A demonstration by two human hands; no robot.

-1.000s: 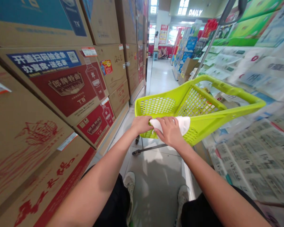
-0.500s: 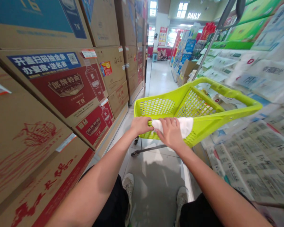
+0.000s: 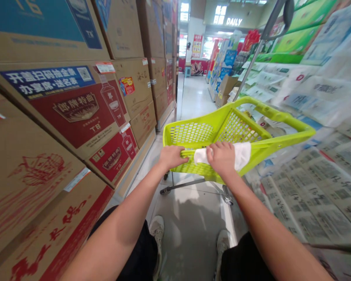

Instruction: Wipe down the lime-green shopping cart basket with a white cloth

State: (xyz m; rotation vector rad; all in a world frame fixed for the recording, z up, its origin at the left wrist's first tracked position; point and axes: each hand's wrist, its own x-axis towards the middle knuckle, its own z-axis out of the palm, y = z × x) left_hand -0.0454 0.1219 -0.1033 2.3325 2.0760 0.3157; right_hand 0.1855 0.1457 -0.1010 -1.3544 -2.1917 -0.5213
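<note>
A lime-green plastic shopping cart basket [image 3: 236, 127] stands in front of me in a shop aisle, empty inside. My left hand [image 3: 171, 156] is closed around the near rim of the basket. My right hand [image 3: 222, 158] presses a white cloth [image 3: 242, 155] onto the same rim, fingers curled over it. The cloth wraps the rim and shows on both sides of that hand. Both my forearms reach forward from the bottom of the view.
Stacked cardboard cartons [image 3: 76, 113] with red and blue labels wall the left side. Shelves of wrapped paper packs [image 3: 324, 164] line the right. The cart's metal frame and wheel [image 3: 228, 200] rest on the tiled floor [image 3: 193, 218] near my shoes. The aisle runs ahead toward displays.
My right hand has slid the white cloth to the right along the basket rim. The left hand has kept its grip. The view has shifted slightly.
</note>
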